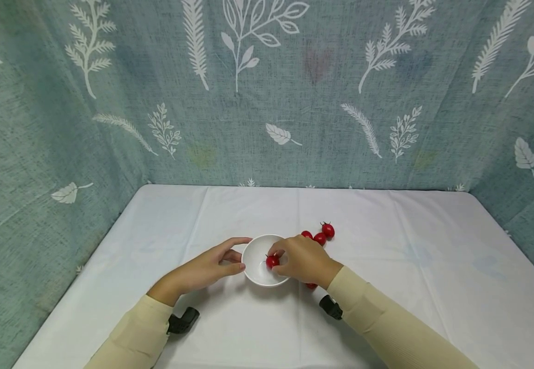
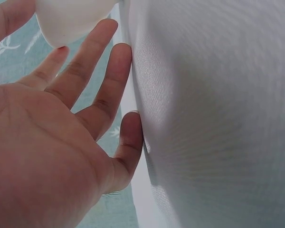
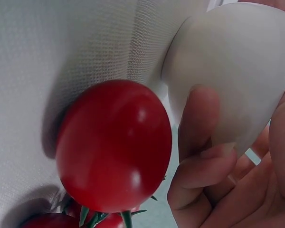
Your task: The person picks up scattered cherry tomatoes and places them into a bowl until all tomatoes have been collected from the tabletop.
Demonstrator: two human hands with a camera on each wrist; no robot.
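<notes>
A white bowl (image 1: 254,275) stands on the table between the hands. My left hand (image 1: 206,265) touches the bowl's left side with thumb and index finger; its other fingers are loosely spread, as the left wrist view (image 2: 52,137) also shows. Over the bowl's right rim reaches my right hand (image 1: 305,259), pinching a red cherry tomato (image 1: 272,262) with a green stalk between thumb and index finger, inside the bowl. In the right wrist view, curled fingers (image 3: 199,118) overlap the bowl's outer wall (image 3: 232,52), and the pinched tomato is hidden.
Several more cherry tomatoes (image 1: 328,230) lie on the white tablecloth (image 1: 387,241) behind the right hand. Another tomato (image 1: 311,285) shows below that hand, large in the right wrist view (image 3: 114,147). A patterned green curtain (image 1: 267,113) hangs around the table's back and sides.
</notes>
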